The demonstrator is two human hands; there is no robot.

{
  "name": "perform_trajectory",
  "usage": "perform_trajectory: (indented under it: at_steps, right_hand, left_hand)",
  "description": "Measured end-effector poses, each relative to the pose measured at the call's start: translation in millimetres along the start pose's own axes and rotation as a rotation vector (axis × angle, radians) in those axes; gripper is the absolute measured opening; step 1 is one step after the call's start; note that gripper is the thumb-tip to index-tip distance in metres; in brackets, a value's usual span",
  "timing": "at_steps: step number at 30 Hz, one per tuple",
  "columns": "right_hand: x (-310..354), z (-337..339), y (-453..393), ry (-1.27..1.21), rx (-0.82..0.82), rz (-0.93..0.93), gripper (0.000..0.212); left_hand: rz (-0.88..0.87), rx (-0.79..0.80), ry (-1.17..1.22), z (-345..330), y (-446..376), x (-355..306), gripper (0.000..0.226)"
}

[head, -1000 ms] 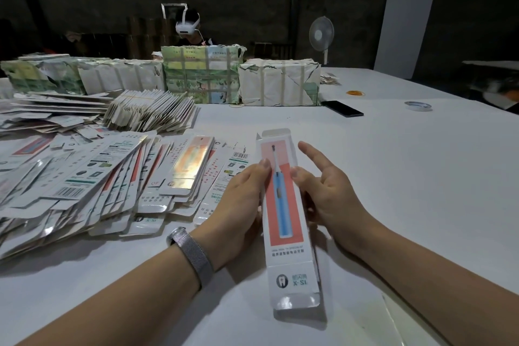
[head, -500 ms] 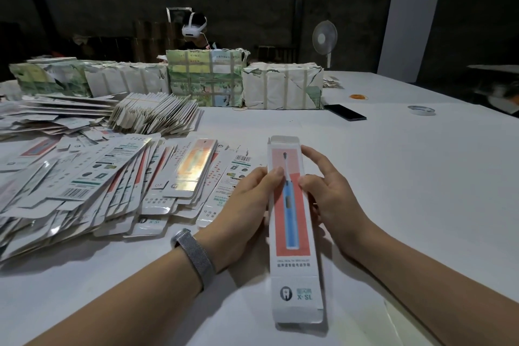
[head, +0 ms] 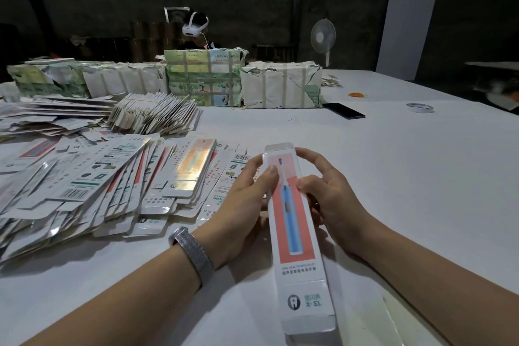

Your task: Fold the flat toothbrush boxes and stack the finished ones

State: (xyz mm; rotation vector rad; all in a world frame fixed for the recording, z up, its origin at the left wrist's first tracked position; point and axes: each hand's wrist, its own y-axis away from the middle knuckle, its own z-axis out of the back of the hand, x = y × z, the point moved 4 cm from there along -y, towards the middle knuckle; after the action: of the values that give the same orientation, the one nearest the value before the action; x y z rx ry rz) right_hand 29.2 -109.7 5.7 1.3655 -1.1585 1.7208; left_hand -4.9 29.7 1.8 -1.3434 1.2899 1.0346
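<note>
Both hands shaping one toothbrush box on the white table (head: 393, 177), with the flat stock fanned out to the left.

The table carries a heap of flat boxes (head: 84, 191), too many and too overlapped to count, near the left hand. One box (head: 295, 233) is in work: it sits between the hands, its long axis running away from the person, far end at the fingertips, near end projecting toward the camera. The left hand (head: 244, 205) and the right hand (head: 325, 191) each pinch an opposite long edge near its far end, equally close. No finished stack can be told apart.
</note>
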Motion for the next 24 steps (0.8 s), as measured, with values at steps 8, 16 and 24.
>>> perform_trajectory:
  at_steps: [8, 16, 24]
  right_hand:
    - [-1.2, 3.5, -3.7, -0.065, -0.022, -0.035, 0.038]
    - [-3.2, 4.6, -3.9, -0.074, -0.121, 0.048, 0.032]
    - [-0.1, 6.8, -1.8, -0.146, -0.119, 0.090, 0.033]
  left_hand:
    - [-0.049, 0.009, -0.087, -1.2, -1.1, 3.6, 0.019]
    - [-0.040, 0.029, -0.101, -3.1, -2.4, 3.4, 0.019]
    - [-0.042, 0.055, -0.091, -3.0, 0.7, 2.6, 0.019]
